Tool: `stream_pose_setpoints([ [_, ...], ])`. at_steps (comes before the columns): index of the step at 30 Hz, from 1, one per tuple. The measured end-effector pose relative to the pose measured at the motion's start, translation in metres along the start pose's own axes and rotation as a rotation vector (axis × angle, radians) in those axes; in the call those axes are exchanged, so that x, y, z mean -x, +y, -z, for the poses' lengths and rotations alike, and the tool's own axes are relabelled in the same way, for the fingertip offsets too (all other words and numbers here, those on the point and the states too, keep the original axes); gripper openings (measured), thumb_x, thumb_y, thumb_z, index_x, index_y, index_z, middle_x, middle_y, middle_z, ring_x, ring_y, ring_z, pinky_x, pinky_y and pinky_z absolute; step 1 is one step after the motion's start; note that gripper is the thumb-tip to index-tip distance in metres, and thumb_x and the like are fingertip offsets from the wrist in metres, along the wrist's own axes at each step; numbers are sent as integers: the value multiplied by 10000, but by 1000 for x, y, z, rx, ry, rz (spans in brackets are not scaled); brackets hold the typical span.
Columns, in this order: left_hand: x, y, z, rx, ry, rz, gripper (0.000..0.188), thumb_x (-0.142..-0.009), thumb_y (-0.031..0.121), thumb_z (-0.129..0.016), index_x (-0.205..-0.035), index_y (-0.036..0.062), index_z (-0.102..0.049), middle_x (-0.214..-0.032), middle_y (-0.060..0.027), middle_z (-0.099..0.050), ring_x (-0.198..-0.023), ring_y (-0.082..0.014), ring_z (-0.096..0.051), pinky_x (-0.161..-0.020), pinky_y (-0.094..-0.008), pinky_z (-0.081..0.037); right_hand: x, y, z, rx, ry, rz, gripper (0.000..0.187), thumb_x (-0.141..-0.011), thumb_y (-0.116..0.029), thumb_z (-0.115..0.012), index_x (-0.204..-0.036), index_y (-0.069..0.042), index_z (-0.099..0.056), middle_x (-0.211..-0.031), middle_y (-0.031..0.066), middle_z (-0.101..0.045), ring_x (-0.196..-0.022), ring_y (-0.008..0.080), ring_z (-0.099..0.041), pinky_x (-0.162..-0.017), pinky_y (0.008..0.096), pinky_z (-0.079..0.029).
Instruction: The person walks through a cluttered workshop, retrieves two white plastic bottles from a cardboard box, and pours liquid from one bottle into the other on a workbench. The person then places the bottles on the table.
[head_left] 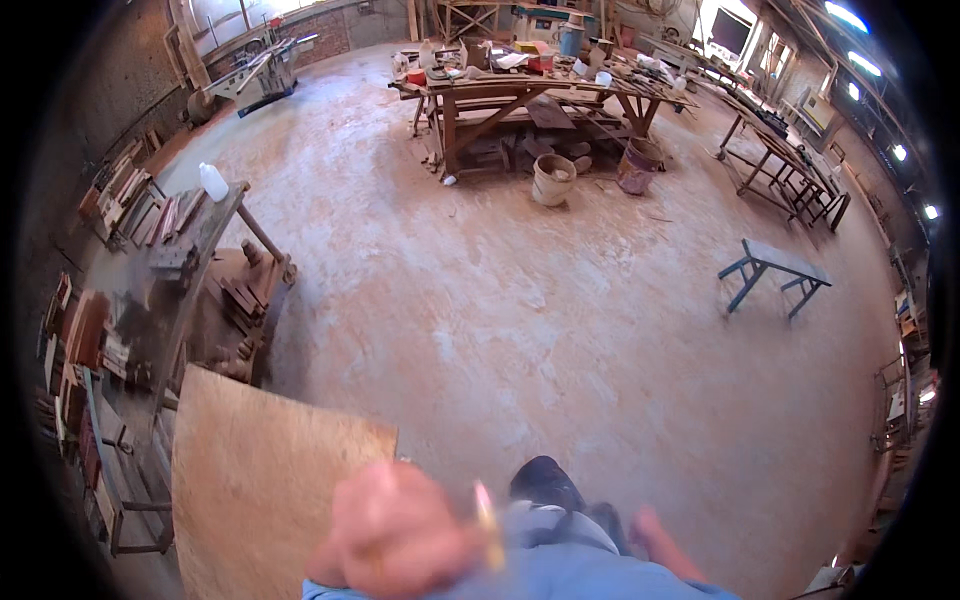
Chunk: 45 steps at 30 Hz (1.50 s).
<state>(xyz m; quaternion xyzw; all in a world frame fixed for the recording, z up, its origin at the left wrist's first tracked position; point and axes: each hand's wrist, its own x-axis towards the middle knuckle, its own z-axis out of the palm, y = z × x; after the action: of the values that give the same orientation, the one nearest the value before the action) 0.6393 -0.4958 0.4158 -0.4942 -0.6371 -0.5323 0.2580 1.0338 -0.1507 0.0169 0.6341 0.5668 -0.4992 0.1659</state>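
So the left hand (400, 530) was right up close at the bottom, just left of the middle, and it came out super blurry. It looked kinda bunched up with the fingers curled in, but honestly I couldn't tell how far open it was. A thin yellow stick (488, 525) with a pinkish tip showed just to the right of it, and I couldn't tell if the hand had hold of it or not.

The right hand (648, 525) was low down on the other side of the blue shirt (610, 580), also smeary, so no clue how open it was or if it had anything in it.

A big tan wooden sheet (260, 460) took up the lower left. The left hand covered part of its right side from that angle, but I couldn't tell if they were touching.

Farther up on the left, a white jug (213, 182) stood on the end of a long tabletop (214, 226), with wood strips (180, 215) near it. Across the dusty floor (450, 330) was a messy wooden tabletop (449, 125) piled with stuff, a pale bucket (551, 185) and a darker reddish one in front of it. A small bench (787, 262) with dark legs stood off to the right.
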Motion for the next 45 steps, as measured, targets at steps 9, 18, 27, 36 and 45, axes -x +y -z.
stream_pose_setpoints([
  [9, -2, -292, -49, -137, 400, 756, 129, -893, -79, -676, -967, 26, -679, -890, -34, -633, -767, -87, -574, -704, -247, -504, -145, -229, -50, 179, -130, 9, 179, -938, -111, -566, -814, -14, -651, -712, 181, -636, -604, 337, -643, -530, 540, -531],
  [18, -19, -475, -37, -7, 752, 1167, 190, -957, -18, -640, -1145, -27, -669, -934, -22, -661, -803, -86, -602, -738, -230, -492, -261, -606, -86, -95, -200, 264, 179, -965, -102, -439, -1115, -68, -531, -631, 35, -480, -447, 179, -463, -406, 405, -434],
  [27, -118, -719, -37, -43, 632, 1364, 218, -984, 80, -646, -1158, -48, -683, -908, -31, -672, -777, -85, -590, -691, -231, -451, -279, -759, -135, -74, -68, 159, 116, -985, -139, -476, -1072, -104, -543, -671, 50, -499, -452, 187, -465, -393, 397, -439],
  [36, -266, -961, -68, -3, 373, 1267, 207, -995, 164, -676, -1082, -16, -726, -855, 4, -660, -760, -76, -570, -671, -245, -450, -269, -817, -199, -107, -140, -69, 124, -996, -195, -552, -1008, -73, -572, -695, 88, -529, -498, 241, -502, -429, 439, -396],
  [45, -376, -1162, -124, -29, 266, 1171, 216, -997, 168, -663, -1074, -25, -724, -817, 12, -654, -717, -42, -546, -626, -215, -427, -364, -1025, -243, -228, -97, -61, 114, -949, -137, -507, -893, -78, -587, -631, 64, -506, -471, 216, -482, -419, 426, -405],
])
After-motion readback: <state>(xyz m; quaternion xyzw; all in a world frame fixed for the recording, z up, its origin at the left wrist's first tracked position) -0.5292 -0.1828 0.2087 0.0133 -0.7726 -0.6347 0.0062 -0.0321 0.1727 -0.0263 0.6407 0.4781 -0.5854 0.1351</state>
